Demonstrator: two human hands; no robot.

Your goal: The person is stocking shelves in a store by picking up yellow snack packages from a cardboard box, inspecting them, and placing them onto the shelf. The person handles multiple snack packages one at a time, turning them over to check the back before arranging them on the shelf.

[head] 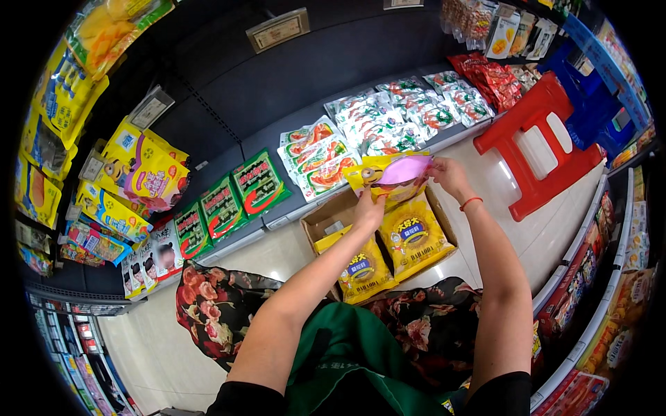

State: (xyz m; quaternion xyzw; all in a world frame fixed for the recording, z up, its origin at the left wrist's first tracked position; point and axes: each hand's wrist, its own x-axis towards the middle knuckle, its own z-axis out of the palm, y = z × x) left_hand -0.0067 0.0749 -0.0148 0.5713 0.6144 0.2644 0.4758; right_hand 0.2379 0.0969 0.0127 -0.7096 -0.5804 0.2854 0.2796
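Both hands hold one yellow snack pouch point(398, 174) with a pink panel and a cartoon figure. My left hand point(370, 210) grips its lower left edge, and my right hand point(450, 176) pinches its right corner. Directly beneath the pouch is an open cardboard box point(451, 229) on the floor. Two large yellow bags of sunflower seeds lie in it: a left bag point(364, 270), partly behind my left forearm, and a right bag point(416, 236). The held pouch hides part of the box's far side.
A dark bottom shelf point(250, 229) carries green packets point(260, 182), white packets point(317, 156) and silver packets point(374, 122). Yellow pouches point(148, 166) hang at left. A red plastic stool point(541, 140) stands at right, near blue plastic point(593, 99). Another stocked shelf point(577, 322) curves along the right.
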